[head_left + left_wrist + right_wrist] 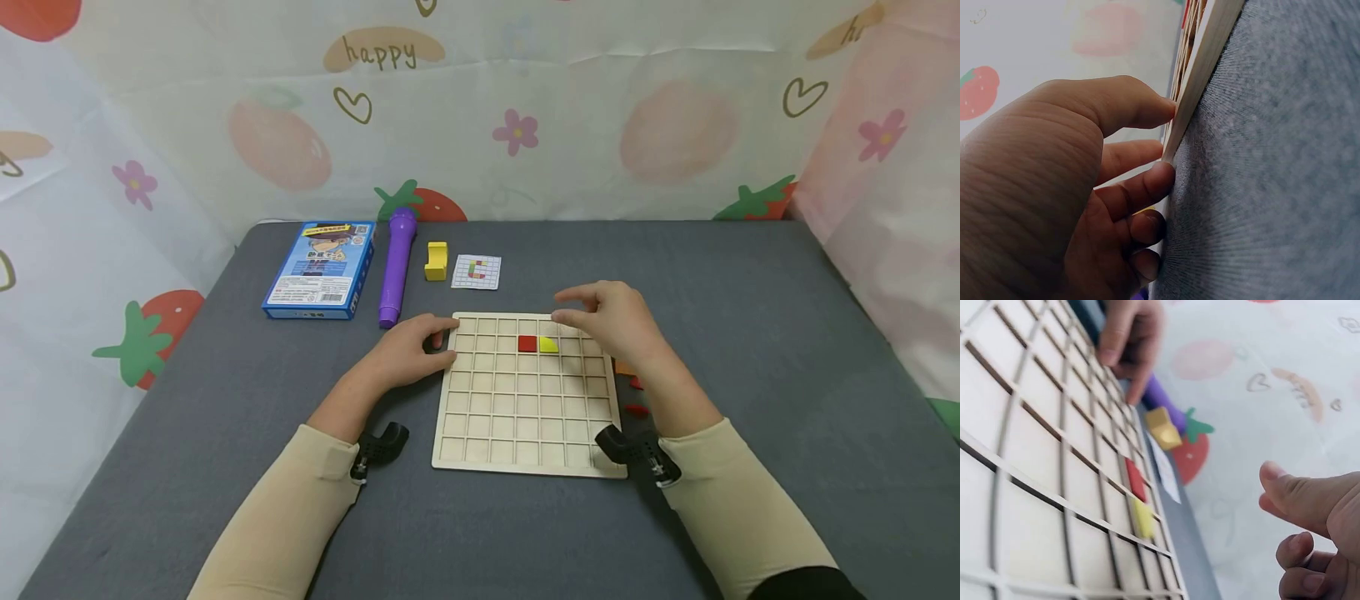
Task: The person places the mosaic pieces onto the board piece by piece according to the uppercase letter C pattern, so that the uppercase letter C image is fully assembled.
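- Flat on the grey table (750, 333) lies the wooden grid board (525, 417), just in front of the person.
- Left hand (408, 354) rests at the board's far left corner, fingertips (1163, 178) pressed against its edge, holding nothing.
- Right hand (607, 317) hovers over the far right cells, fingers loosely bent and empty.
- Small red tile (527, 343) and yellow tile (549, 344) sit side by side, touching, in the second row.

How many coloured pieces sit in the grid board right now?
2: a red piece and a yellow piece, side by side in the board's second row. The right hand may hide others.
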{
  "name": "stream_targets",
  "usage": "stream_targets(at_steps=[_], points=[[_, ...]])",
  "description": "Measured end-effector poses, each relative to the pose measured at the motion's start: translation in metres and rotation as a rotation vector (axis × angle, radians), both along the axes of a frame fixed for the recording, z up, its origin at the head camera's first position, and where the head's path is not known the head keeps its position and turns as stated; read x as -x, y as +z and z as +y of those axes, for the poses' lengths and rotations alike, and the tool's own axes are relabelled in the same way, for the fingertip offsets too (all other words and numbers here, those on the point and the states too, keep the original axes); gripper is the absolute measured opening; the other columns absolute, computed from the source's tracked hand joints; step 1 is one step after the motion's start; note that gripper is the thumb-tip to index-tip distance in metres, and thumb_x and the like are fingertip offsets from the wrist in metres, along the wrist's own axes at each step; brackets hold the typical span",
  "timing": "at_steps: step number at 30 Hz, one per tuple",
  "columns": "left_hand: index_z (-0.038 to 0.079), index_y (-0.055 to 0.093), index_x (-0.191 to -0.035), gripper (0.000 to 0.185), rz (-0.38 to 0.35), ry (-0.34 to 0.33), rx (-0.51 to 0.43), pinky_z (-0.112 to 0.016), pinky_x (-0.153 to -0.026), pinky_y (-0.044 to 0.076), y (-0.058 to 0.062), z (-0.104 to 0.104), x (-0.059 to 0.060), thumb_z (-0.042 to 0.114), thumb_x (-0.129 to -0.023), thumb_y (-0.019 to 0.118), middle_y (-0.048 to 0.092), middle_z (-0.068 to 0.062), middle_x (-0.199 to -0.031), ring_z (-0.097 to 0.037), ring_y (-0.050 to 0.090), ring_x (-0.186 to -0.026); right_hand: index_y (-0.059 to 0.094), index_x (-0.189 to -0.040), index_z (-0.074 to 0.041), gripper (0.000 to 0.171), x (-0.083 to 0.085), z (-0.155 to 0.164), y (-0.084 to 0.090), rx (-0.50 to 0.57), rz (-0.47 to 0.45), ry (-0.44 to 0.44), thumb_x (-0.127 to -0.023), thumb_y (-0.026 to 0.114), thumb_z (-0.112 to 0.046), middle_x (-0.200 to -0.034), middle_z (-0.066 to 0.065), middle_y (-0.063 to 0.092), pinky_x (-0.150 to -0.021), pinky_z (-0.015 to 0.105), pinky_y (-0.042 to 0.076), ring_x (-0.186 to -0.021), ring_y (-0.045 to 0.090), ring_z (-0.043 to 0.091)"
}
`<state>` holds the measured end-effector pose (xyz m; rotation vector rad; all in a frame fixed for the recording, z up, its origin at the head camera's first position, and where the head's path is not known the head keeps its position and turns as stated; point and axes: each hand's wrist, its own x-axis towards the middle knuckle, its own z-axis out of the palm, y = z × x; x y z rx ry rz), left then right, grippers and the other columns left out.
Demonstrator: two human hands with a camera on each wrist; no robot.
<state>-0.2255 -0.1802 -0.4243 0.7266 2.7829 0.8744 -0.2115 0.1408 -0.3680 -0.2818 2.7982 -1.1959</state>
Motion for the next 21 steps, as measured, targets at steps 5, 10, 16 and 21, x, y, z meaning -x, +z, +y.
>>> stream_targets(at_steps=[5,10,16,21], points=[[0.004,0.061,-0.142,0.052,0.0,-0.001,-0.012,-0.037,-0.074,0.035,-0.001,0.0,0.001,0.022,-0.094,0.069,0.051,-0.005,-0.089,-0.019,0.046,-0.08,0.071,-0.133,-0.011,0.04,0.003,0.019,0.008,0.006,0.011,0.0,-0.097,0.074,-0.028,-0.079,0.01,0.05,-0.057,0.037,0.034,-0.065,0.037,0.025],[0.004,0.061,-0.142,0.052,0.003,0.001,-0.009,-0.037,-0.074,0.035,0.0,0.0,0.0,0.022,-0.094,0.069,0.051,-0.005,-0.089,-0.019,0.046,-0.08,0.069,-0.136,-0.01,0.042,0.006,0.041,0.009,0.0,0.003,-0.027,-0.098,0.073,-0.027,-0.079,0.01,0.049,-0.058,0.037,0.034,-0.062,0.036,0.024],[0.005,0.06,-0.143,0.052,0.003,0.0,-0.001,-0.037,-0.074,0.035,0.001,0.0,0.001,0.022,-0.094,0.069,0.051,-0.005,-0.089,-0.02,0.047,-0.082,0.063,-0.141,-0.006,0.044,0.012,0.067,-0.002,-0.056,-0.029,-0.069,-0.1,0.069,-0.023,-0.085,0.011,0.047,-0.057,0.038,0.034,-0.061,0.037,0.023],[0.004,0.06,-0.143,0.052,0.004,-0.006,-0.009,-0.037,-0.075,0.035,-0.001,0.0,0.001,0.022,-0.094,0.069,0.051,-0.005,-0.089,-0.02,0.047,-0.081,0.062,-0.14,-0.002,0.043,0.015,0.083,-0.014,-0.145,-0.058,-0.106,-0.101,0.067,-0.018,-0.089,0.012,0.049,-0.063,0.039,0.037,-0.069,0.043,0.025]])
